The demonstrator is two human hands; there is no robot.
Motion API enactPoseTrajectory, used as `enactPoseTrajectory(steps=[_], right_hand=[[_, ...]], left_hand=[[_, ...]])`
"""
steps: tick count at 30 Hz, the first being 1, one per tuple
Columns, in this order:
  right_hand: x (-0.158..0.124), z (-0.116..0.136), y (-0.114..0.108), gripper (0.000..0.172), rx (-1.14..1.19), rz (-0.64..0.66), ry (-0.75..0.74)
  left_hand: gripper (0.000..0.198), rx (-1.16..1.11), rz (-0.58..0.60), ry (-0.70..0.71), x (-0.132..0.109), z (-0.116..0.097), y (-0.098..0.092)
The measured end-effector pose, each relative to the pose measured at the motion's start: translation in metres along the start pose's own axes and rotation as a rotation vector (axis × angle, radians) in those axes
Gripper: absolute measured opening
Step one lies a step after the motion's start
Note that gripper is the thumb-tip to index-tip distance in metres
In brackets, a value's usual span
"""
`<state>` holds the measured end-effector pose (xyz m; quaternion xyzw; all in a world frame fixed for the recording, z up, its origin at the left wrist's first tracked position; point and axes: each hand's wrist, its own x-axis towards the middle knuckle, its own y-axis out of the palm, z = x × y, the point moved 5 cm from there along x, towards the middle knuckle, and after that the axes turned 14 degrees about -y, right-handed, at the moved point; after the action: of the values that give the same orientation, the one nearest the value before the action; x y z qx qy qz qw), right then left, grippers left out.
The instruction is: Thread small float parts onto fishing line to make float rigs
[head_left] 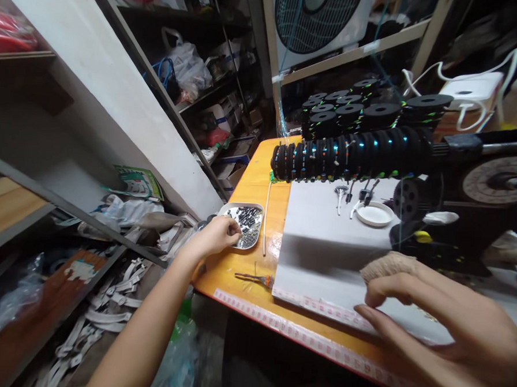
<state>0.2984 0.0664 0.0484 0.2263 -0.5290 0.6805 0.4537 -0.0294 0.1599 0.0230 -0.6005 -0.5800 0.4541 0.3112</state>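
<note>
My left hand [219, 235] reaches into a shallow white tray [262, 217] at the table's left edge. Its fingertips are pinched together among small black cylindrical pieces [247, 216] and tiny metallic parts [251, 237]; whatever lies between them is hidden. On the near right, my right hand [434, 306] hovers over the white board with thumb and forefinger brought close together, and I cannot make out what they hold. Tan cloth wrapping [387, 266] covers one of its fingers. Beyond both hands runs a horizontal rod stacked with black foam rings [351, 155], with small hooked rigs along it.
The white board [325, 243] lies on an orange table [232, 279] with a measuring tape [286, 333] along its front edge. A thin stick [266, 217], an orange-ended tool [254, 279] and a white dish [375, 213] lie around. Black spools [349, 109] stand behind; cluttered shelves line the left.
</note>
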Motion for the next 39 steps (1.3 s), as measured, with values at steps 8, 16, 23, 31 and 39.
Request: enactPoseTrajectory(steps=[8,16,23,31,39], right_hand=[[0.011,0.008,0.000,0.015,0.029,0.106,-0.088],[0.010,0.012,-0.003,0.013,0.134,0.005,0.021],[0.004,0.008,0.001,0.010,0.192,-0.027,0.063],[0.007,0.009,-0.001,0.010,0.197,-0.043,0.053],[0.007,0.010,-0.001,0.009,0.188,-0.038,0.047]], left_hand=[[0.012,-0.401,-0.316,-0.006,-0.054,-0.035,-0.007],[0.026,-1.378,0.084,0.015,-0.129,-0.121,0.093],[0.031,-1.902,0.207,-0.281,-0.143,-0.139,0.118],[0.033,-1.861,0.223,-0.273,-0.141,-0.134,0.122],[0.031,-1.882,0.231,-0.223,-0.141,-0.139,0.120]])
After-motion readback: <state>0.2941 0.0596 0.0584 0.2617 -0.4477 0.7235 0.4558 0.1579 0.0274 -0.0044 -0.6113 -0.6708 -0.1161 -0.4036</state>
